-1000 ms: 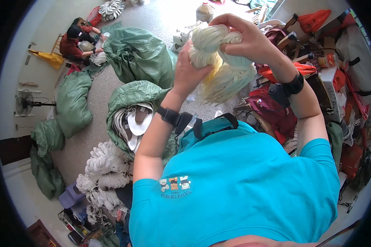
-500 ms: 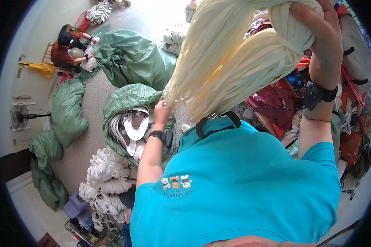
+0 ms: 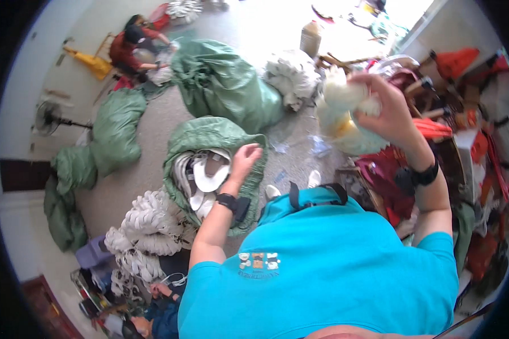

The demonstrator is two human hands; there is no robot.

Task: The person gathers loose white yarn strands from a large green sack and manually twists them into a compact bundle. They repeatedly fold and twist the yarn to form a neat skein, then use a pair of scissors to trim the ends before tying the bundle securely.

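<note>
Grey floor (image 3: 151, 133) with green sacks (image 3: 226, 85), cream bundle (image 3: 340, 121) in right hand (image 3: 391, 110).

On a grey speckled floor (image 3: 150, 150), an open green plastic sack (image 3: 220, 129) holds flat, curved white pieces (image 3: 212, 178), with a bulging green plastic sack (image 3: 234, 90) just behind. Looped white bundles (image 3: 152, 217) lie at front left; a round white looped bundle (image 3: 291, 76) sits right of the bulging sack, before a tan plastic jug (image 3: 311, 39). At right, a pale-yellow strand bundle (image 3: 336, 127) is in the right hand (image 3: 387, 107), above the floor.
</note>
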